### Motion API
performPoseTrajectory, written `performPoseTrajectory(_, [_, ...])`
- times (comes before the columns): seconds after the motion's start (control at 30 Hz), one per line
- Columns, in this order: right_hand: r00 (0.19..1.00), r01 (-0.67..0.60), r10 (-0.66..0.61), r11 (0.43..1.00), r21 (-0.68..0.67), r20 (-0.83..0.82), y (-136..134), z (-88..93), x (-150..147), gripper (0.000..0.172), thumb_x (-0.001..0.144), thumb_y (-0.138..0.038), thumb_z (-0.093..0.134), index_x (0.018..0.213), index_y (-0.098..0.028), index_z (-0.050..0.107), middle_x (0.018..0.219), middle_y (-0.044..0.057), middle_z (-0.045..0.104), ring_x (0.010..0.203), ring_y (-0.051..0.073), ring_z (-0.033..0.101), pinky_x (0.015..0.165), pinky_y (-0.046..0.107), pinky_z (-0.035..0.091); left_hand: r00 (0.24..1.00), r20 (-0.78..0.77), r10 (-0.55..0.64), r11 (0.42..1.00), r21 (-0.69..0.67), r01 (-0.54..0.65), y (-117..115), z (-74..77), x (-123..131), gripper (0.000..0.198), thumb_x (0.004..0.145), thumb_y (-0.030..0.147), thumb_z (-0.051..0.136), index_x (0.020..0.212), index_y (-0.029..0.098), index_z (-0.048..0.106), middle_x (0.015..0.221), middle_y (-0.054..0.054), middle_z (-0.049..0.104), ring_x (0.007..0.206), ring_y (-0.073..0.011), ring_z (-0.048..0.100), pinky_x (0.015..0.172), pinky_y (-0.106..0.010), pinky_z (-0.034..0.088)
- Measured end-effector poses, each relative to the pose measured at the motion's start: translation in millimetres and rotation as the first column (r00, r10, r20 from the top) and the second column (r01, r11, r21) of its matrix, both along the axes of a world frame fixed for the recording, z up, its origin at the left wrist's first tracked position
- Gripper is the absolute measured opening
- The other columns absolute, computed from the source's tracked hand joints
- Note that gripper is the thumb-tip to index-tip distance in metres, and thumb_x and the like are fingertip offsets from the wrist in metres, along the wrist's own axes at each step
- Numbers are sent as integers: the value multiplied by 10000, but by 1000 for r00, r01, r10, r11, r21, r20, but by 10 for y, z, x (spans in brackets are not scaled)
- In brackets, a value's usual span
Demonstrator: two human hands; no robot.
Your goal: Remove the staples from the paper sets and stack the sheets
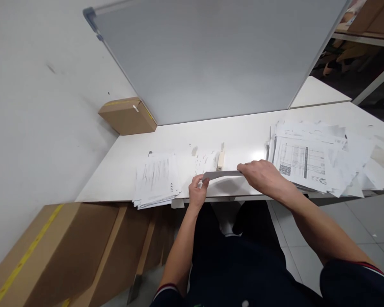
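A sheet or thin stack of paper (222,174) is held nearly edge-on above the front of the white table, and I cannot tell how many sheets it has. My left hand (198,190) pinches its left end between thumb and fingers. At the right end, my right hand (259,172) grips the paper with its fingers closed. Just beyond it lies a small cream-coloured object (221,160) that looks like a stapler. To the left sits a neat pile of printed papers (156,177); a larger, untidy pile (302,160) spreads out on the right.
A whiteboard (211,59) leans upright along the back of the white table (115,175). One closed cardboard box (128,118) sits at the table's back left corner. Larger cardboard boxes (77,247) stand below on the left. Shelving (374,81) shows at the far right.
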State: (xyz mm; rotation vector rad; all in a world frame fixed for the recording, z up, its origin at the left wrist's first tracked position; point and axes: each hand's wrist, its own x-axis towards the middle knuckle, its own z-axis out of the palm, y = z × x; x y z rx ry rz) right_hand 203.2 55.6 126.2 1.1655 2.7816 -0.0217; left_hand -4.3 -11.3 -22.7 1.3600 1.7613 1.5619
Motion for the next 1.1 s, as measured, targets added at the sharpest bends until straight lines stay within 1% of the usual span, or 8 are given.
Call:
performPoseTrajectory(0.1, [954,60,-109,982,-179,-280,-20,30,238,203,852,-224,381,771,-181,562,567,26,559,501,141,497,469,253,264,988,155,22,989,141,-44,-11,170,20,240,808,375,501,834,166,615,806,-48,642,825,-167,598,787,-308,453])
performPoseTrajectory(0.17, [840,50,-278,895,-444,-466,-50,-102,375,237,849,-334,410,790,-181,581,647,34,608,561,150,544,481,247,332,977,207,42,980,184,-81,24,228,25,258,834,369,458,851,162,611,772,-42,639,808,-158,603,811,-321,452])
performPoseTrajectory(0.27, [631,-77,-620,547,-833,-466,-176,-538,450,267,788,-386,507,870,-153,609,805,68,667,690,191,615,537,265,437,970,226,87,987,114,-115,122,169,21,277,848,371,425,881,161,602,769,-45,631,801,-149,602,811,-326,461])
performPoseTrajectory(0.33, [520,-143,-780,322,-936,-348,-314,-887,425,300,750,-381,562,916,-137,616,796,69,681,692,207,634,565,289,472,970,212,121,991,27,-129,188,60,20,266,837,369,443,916,162,591,806,-53,628,814,-149,601,790,-317,472])
performPoseTrajectory(0.43, [374,-238,-891,178,-955,-259,-516,-1287,369,337,734,-383,591,955,-131,626,799,70,695,702,216,648,611,314,493,979,145,141,990,-42,-136,256,-106,35,255,818,329,476,1000,171,560,894,-68,619,853,-150,595,787,-309,476])
performPoseTrajectory(0.67, [203,-318,-962,111,-942,-182,-538,-1484,383,342,703,-360,645,963,-139,644,855,87,706,738,223,659,667,323,501,989,-145,-9,1000,19,11,353,-165,102,299,856,210,367,1115,201,517,989,-70,564,926,-145,546,840,-314,454])
performPoseTrajectory(0.9, [190,-279,-956,165,-946,-223,-437,-1520,348,329,710,-351,634,949,-125,641,821,79,707,710,216,656,620,299,495,906,-392,-159,987,-62,147,444,-113,138,445,845,114,305,1236,250,467,1000,-75,484,960,-162,482,873,-340,410])
performPoseTrajectory(1.1, [204,-245,-952,178,-953,-230,-412,-1507,314,320,717,-355,622,940,-127,635,813,71,705,703,209,654,608,292,496,889,-414,-194,980,-113,161,460,-157,127,530,778,25,296,1196,257,526,981,-71,438,930,-159,454,857,-332,405])
